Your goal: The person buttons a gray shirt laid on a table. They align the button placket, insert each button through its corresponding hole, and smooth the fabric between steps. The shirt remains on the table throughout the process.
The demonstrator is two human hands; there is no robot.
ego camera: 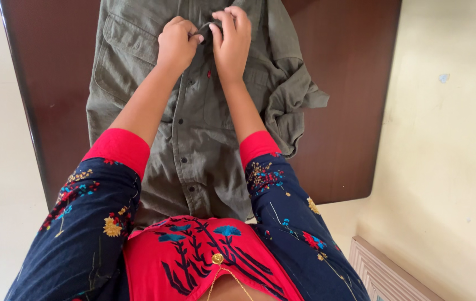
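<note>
Dark brown table [349, 83] against a pale cream floor, draped with an olive-green button-up shirt [193, 139] lying flat, buttons down its middle. Left hand [176, 44] and right hand [231, 39] side by side near the collar, both closed, pinching the shirt's front placket.

A dark reddish-brown wooden worktop [344, 83] with a glossy face stood over a pale floor [450, 139]. An olive-green buttoned shirt [193, 139] lay spread flat along its middle, front up, with a chest pocket showing. One sleeve was bunched in folds on the right side, and the hem reached the worktop's near edge.
</note>
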